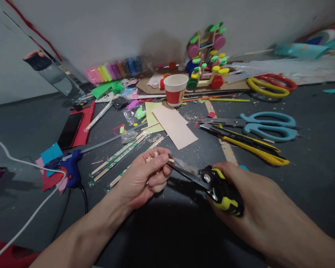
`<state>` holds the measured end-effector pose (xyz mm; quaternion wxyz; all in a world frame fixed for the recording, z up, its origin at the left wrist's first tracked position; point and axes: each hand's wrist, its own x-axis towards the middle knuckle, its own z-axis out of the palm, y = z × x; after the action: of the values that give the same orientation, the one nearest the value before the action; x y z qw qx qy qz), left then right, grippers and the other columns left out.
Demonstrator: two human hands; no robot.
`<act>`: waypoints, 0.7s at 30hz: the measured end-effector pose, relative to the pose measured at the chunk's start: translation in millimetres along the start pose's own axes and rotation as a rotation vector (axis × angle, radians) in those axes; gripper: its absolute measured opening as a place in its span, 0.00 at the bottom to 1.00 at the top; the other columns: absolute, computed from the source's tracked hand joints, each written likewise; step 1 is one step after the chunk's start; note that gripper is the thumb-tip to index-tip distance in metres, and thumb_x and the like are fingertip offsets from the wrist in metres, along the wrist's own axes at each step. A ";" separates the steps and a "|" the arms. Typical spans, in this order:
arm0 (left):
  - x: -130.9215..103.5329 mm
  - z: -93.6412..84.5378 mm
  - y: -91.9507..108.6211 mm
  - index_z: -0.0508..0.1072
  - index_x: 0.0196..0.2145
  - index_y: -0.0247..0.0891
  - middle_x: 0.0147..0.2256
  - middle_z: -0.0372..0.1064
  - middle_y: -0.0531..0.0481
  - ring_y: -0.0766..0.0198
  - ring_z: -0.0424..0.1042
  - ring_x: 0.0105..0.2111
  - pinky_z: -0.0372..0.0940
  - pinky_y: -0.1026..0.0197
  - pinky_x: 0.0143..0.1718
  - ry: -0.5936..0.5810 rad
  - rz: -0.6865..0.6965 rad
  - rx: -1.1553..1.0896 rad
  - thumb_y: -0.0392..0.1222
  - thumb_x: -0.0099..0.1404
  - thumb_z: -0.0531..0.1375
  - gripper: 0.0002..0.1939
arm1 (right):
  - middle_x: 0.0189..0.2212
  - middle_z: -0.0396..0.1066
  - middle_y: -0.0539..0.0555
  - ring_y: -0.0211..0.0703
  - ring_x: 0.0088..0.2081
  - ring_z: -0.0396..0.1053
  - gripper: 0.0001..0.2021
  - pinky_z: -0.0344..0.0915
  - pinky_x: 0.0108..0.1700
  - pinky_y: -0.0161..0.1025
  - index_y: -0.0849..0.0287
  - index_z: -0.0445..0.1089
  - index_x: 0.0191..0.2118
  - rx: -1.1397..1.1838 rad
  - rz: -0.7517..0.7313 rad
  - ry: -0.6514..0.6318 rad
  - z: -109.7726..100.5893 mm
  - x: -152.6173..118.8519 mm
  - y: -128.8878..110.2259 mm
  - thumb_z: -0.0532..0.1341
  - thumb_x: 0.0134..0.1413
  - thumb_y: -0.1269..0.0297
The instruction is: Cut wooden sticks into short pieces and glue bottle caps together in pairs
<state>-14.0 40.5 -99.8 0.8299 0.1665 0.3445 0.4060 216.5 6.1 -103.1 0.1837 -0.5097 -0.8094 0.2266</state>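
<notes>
My left hand point(149, 173), in the middle of the view, is closed around short pale wooden stick pieces point(156, 154) whose ends poke out between the fingers. In my right hand point(251, 201) is a pliers-like cutting tool point(208, 180) with black and yellow grips. Its long dark jaws point left, and their tips meet the fingertips of my left hand beside a stick end; whether they bite on it I cannot tell. Behind my left hand lie wooden chopsticks in green-and-white wrappers point(118, 154) and two pale paper pieces, one a light pink sheet point(175, 126).
Blue-handled scissors point(268, 124) and yellow utility knives point(254, 149) lie at right. A blue glue gun point(72, 171) with its cable is at left, near a phone point(70, 129). A paper cup point(175, 89) and colourful stick models point(209, 59) stand behind, beside a water bottle point(51, 72).
</notes>
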 end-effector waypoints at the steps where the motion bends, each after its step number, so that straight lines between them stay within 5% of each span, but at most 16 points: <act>1: 0.0 0.7 0.2 0.74 0.31 0.33 0.20 0.68 0.57 0.82 0.47 0.12 0.46 0.77 0.12 0.007 0.009 -0.003 0.40 0.57 0.71 0.11 | 0.27 0.72 0.50 0.46 0.25 0.70 0.03 0.61 0.23 0.37 0.54 0.64 0.38 0.000 -0.001 0.007 -0.4 0.5 0.0 0.56 0.58 0.63; 10: 0.2 2.5 -0.2 0.68 0.28 0.35 0.23 0.70 0.56 0.80 0.54 0.13 0.44 0.78 0.12 0.015 0.050 0.051 0.42 0.57 0.72 0.16 | 0.27 0.71 0.48 0.41 0.24 0.70 0.07 0.63 0.23 0.35 0.53 0.63 0.40 -0.007 0.002 0.091 -1.7 -0.7 6.9 0.58 0.56 0.63; 17: -1.8 2.4 0.0 0.74 0.35 0.33 0.22 0.65 0.58 0.81 0.54 0.14 0.46 0.79 0.13 0.015 0.055 0.057 0.41 0.58 0.71 0.12 | 0.28 0.71 0.50 0.43 0.26 0.71 0.07 0.65 0.25 0.37 0.54 0.63 0.40 -0.054 0.037 0.083 -1.8 2.1 12.6 0.59 0.55 0.62; 21: -0.5 -0.8 1.6 0.72 0.27 0.31 0.19 0.62 0.58 0.80 0.53 0.13 0.47 0.78 0.12 -0.013 -0.012 -0.038 0.41 0.59 0.71 0.13 | 0.26 0.71 0.49 0.43 0.25 0.70 0.07 0.64 0.24 0.37 0.54 0.64 0.39 -0.072 0.049 0.095 -0.2 3.2 11.8 0.59 0.53 0.61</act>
<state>-15.7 41.1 -99.3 0.8376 0.1512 0.3322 0.4064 224.0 13.5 -109.3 0.1980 -0.5461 -0.7945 0.1771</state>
